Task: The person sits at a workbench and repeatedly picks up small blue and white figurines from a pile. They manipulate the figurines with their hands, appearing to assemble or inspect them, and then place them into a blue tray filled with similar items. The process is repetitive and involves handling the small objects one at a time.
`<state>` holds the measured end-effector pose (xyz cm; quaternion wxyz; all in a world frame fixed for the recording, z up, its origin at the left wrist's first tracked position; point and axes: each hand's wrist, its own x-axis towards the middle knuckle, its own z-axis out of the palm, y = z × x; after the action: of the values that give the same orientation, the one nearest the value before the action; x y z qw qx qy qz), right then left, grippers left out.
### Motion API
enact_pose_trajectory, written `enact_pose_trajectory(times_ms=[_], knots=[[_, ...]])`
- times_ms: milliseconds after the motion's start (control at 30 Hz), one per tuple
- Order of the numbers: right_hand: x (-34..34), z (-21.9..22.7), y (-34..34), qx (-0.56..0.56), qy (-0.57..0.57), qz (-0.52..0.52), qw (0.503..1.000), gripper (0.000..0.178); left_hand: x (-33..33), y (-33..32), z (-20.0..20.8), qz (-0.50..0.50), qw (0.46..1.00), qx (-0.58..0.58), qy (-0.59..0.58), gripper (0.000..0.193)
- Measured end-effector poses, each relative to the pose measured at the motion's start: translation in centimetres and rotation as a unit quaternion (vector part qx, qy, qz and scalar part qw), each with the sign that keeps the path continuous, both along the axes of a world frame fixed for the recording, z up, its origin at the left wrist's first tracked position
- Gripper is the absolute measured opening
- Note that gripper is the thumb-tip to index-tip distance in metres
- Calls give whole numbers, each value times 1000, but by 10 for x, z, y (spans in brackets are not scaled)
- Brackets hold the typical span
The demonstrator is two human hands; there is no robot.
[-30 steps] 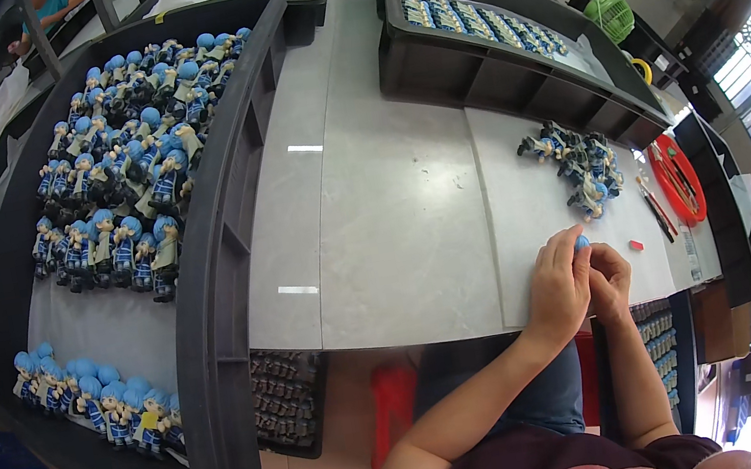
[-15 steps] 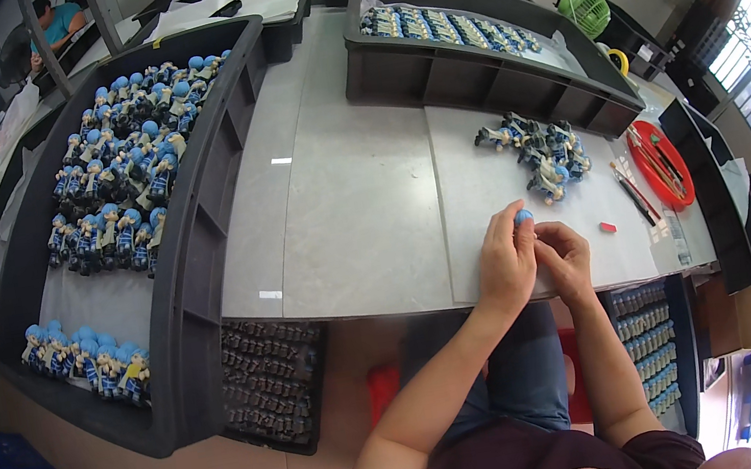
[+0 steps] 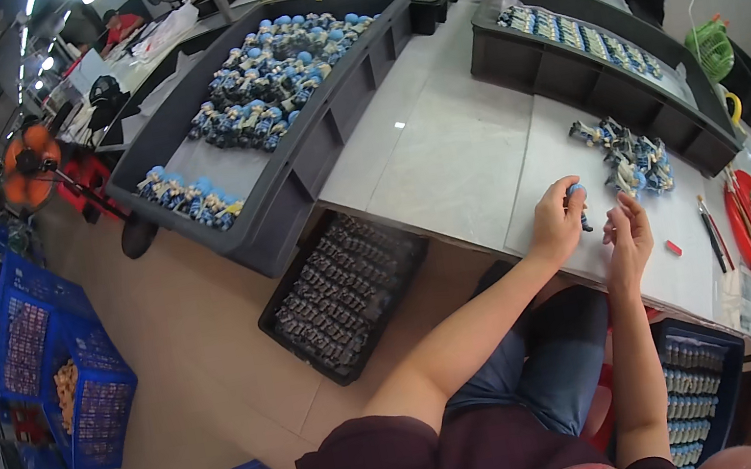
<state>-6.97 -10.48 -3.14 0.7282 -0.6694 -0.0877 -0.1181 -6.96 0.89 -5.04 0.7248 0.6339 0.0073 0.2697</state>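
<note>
Near the front edge of the table my left hand (image 3: 553,225) grips a small figurine (image 3: 584,217) with a blue top and dark feet. Part of the figurine is hidden behind my fingers. Just to its right is my right hand (image 3: 631,239), apart from the figurine, its fingers loosely bent and spread with nothing seen in them. Beyond both hands lies a loose pile of similar figurines (image 3: 636,159) on the white surface. A small red block (image 3: 674,248) rests to the right of my right hand.
Grey bins of figurines stand at left (image 3: 286,175) and far right (image 3: 584,55). A red dish (image 3: 747,247) with tools and thin brushes (image 3: 714,232) lie at right. Below are a black tray (image 3: 345,289) and blue crates (image 3: 92,381). Two people are beyond the table.
My view has swung left, shifting the table rightward in the picture. My right hand has come away from the figurine; my left still holds it, and more of it shows.
</note>
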Motion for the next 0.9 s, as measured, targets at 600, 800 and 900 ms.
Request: enact_pose_trajectory(times_ms=[600,800,900], knots=[[-40,207,147,-266,-302,330,854,51,18,-4,-40,-148,988,-19,-43,25],[5,115,96,-324,-121,315,884,41,-1,-3,-3,19,993,60,-101,20],[17,88,61,-240,-71,252,935,33,9,5,-20,0,991,132,-24,17]])
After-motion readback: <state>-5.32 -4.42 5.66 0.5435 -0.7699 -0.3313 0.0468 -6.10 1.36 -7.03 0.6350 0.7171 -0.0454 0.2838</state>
